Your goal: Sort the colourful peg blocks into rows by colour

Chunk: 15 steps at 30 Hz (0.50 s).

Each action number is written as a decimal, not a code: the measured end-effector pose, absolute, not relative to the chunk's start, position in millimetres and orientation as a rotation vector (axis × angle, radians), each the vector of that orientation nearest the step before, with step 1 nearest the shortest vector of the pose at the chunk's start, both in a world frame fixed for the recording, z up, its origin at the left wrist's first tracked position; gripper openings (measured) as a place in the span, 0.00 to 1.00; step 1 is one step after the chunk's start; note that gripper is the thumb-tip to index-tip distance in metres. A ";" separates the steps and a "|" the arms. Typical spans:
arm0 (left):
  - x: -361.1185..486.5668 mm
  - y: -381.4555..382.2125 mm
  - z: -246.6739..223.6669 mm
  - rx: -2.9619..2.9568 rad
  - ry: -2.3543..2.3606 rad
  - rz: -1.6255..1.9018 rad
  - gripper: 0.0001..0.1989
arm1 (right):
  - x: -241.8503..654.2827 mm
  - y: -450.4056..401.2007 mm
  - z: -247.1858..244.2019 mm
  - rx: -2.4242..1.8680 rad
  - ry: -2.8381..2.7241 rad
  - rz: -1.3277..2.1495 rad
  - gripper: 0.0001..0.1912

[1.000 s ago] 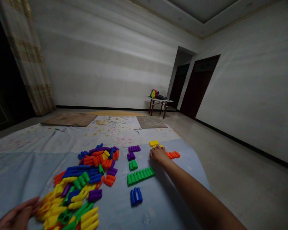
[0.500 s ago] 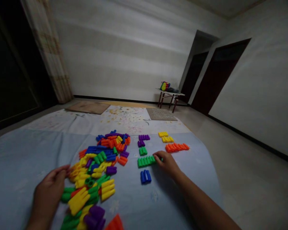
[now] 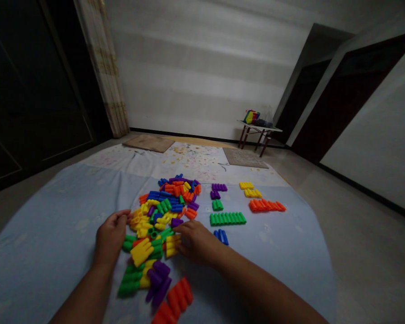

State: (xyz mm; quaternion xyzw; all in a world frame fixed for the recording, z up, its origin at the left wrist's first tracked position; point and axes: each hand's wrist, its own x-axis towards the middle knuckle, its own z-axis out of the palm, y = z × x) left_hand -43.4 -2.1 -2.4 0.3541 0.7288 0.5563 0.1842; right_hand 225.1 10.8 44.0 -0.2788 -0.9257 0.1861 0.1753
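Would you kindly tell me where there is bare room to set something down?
Bare cloth lies left of the left hand, and between the orange row and the right forearm. Crowded: the block pile between left hand and right hand.

Toy blocks [image 3: 228, 219] lie on a flowered cloth [image 3: 280, 252] over the surface [image 3: 189, 141] in an apparent home, a patterned curtain [image 3: 110, 67] beyond the surface's left side, a dark-red door [image 3: 354, 94] beyond its right.

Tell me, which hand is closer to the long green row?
Right. The right hand is at the pile's right edge, left of the green row; the left hand is farther, at the pile's left edge.
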 end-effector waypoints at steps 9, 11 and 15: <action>-42.1 -2.5 -0.7 1.017 2.055 1.573 0.18 | 238.1 10.5 41.6 -0.818 -2.622 0.517 0.11; -40.6 -3.0 1.3 1.010 2.068 1.566 0.18 | 250.0 9.0 41.8 -0.773 -2.661 0.531 0.09; -37.1 -3.7 5.9 0.985 2.071 1.568 0.18 | 270.4 4.1 43.2 -0.690 -2.704 0.547 0.13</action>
